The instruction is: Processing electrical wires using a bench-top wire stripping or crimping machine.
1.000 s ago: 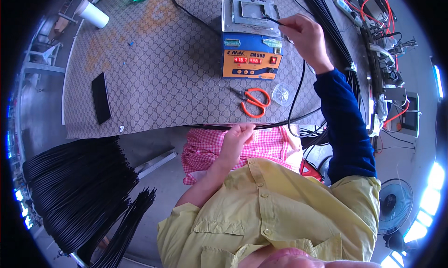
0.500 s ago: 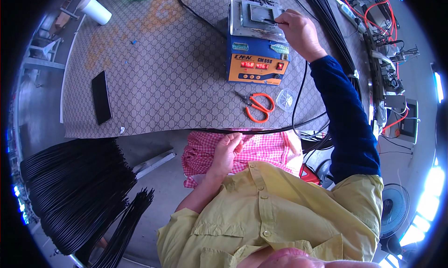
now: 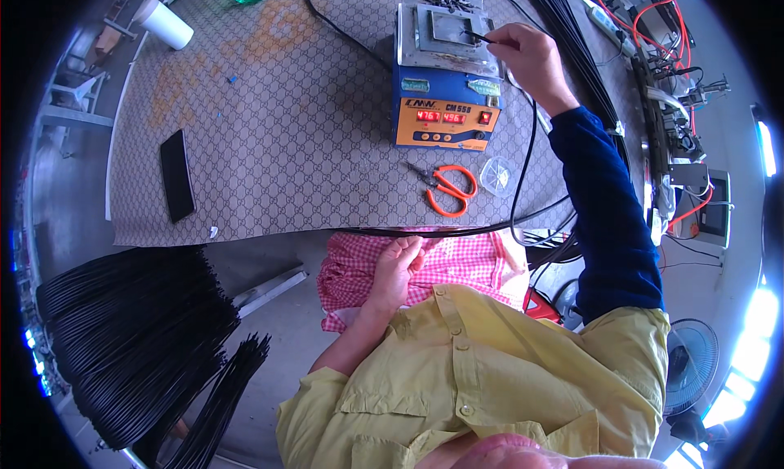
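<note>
- Black cable (image 3: pixel 523 154): I see its tip pinched in the right hand (image 3: pixel 531 56), held over the metal tray on top of the blue and orange box (image 3: pixel 445 77); the rest runs down across the worktop (image 3: pixel 286 142) to its near edge.
- Right hand grip: fingers pressed together on the cable end, tip touching or just above the tray, can't tell which.
- Left hand (image 3: pixel 398 265): loosely curled, grip on a thin black cable at the worktop's near edge, over the pink checked cloth (image 3: pixel 465 265).
- Orange-handled scissors (image 3: pixel 445 189) lie just in front of the box, small clear lid (image 3: pixel 496 175) beside them.
- Black phone (image 3: pixel 176 175) well to the left, white cup (image 3: pixel 163 24) at the far left corner.
- Bundles of black cables (image 3: pixel 131 338) lie on the floor at lower left.
</note>
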`<state>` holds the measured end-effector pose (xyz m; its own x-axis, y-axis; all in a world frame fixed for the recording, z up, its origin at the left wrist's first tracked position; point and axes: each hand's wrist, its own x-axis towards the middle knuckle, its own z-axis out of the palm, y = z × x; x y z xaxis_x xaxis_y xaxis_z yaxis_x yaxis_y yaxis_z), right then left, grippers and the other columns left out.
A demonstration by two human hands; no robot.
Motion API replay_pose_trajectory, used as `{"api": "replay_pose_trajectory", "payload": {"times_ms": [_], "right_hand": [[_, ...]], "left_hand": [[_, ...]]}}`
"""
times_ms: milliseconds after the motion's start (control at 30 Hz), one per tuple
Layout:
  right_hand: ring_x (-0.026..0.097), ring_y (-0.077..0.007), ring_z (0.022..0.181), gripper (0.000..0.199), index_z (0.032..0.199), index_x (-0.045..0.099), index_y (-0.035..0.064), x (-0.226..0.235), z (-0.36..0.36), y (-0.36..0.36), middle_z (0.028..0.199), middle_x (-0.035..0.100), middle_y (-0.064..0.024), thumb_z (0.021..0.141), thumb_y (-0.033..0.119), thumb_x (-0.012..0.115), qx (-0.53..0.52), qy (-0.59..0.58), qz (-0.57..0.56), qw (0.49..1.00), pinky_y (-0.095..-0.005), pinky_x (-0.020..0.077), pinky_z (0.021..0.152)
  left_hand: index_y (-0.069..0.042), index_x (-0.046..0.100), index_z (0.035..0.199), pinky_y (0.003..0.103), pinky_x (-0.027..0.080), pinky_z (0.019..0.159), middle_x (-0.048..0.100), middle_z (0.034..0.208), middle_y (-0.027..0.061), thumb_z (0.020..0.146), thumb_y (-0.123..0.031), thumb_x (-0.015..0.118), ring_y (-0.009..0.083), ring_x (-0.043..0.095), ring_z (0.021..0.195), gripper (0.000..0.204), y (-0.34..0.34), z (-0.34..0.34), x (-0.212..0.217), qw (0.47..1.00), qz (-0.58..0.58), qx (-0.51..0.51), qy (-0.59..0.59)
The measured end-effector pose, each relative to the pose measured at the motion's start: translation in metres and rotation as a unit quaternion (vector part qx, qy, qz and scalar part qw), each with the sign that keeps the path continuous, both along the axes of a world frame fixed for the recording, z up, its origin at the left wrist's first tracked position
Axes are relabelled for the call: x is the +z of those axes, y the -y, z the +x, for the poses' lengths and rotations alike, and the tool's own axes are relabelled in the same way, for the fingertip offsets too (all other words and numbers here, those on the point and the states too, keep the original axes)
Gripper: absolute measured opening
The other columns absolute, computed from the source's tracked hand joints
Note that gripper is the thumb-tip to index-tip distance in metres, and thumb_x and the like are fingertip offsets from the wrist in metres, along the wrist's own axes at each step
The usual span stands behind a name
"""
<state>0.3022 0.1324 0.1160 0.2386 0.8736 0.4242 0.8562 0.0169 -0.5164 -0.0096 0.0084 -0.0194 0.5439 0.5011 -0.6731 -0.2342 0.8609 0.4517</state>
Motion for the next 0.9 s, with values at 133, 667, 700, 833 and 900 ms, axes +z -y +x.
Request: {"api": "replay_pose_trajectory", "payload": {"times_ms": [133,667,700,833,900], "right_hand": [[0.049,-0.0073,0.052,0.016,0.087,0.062,-0.0001,0.008,0.001,0.011,0.064,0.056,-0.0023,0.074,0.01,0.063,0.009,-0.232,-0.09,0.969,-0.0211,0.0395,0.048],[0.047,-0.0053,0.053,0.016,0.094,0.058,-0.004,0.029,-0.012,0.049,0.07,0.056,-0.0026,0.081,0.005,0.056,0.078,-0.497,-0.102,0.858,-0.0174,0.0361,0.045],[0.047,-0.0053,0.053,0.016,0.094,0.058,-0.0038,0.028,-0.012,0.052,0.07,0.056,-0.0027,0.081,0.005,0.056,0.078,-0.501,-0.102,0.856,-0.0173,0.0362,0.045],[0.048,-0.0062,0.053,0.017,0.094,0.057,-0.004,0.029,-0.011,0.077,0.068,0.055,-0.0026,0.081,0.006,0.056,0.063,-0.496,-0.133,0.856,-0.0181,0.0372,0.046],[0.048,-0.0075,0.053,0.017,0.094,0.055,-0.0052,0.029,-0.008,0.111,0.066,0.054,-0.003,0.08,0.006,0.056,0.077,-0.439,-0.207,0.871,-0.0185,0.0378,0.046]], "left_hand": [[-0.007,0.054,0.087,0.018,0.039,0.06,0.054,0.075,-0.0006,0.084,-0.012,0.054,0.006,0.048,0.064,0.006,-0.001,0.0,0.001,1.0,0.009,-0.005,0.012],[-0.005,0.054,0.088,0.019,0.041,0.06,0.054,0.074,0.0009,0.085,-0.014,0.054,0.0071,0.048,0.062,0.009,-0.006,0.002,-0.001,0.999,0.041,-0.001,0.031],[-0.005,0.054,0.088,0.02,0.041,0.06,0.054,0.074,0.0009,0.085,-0.014,0.054,0.0071,0.048,0.062,0.009,-0.006,0.002,0.002,0.999,0.045,0.003,0.029],[-0.005,0.054,0.087,0.02,0.041,0.059,0.054,0.072,0.0005,0.085,-0.015,0.054,0.0073,0.048,0.061,0.01,-0.009,0.005,0.007,0.997,0.071,0.001,0.021],[-0.006,0.054,0.085,0.02,0.041,0.058,0.053,0.071,0.0003,0.085,-0.015,0.053,0.0071,0.048,0.061,0.01,-0.01,0.006,0.003,0.997,0.071,-0.003,0.006]]}}
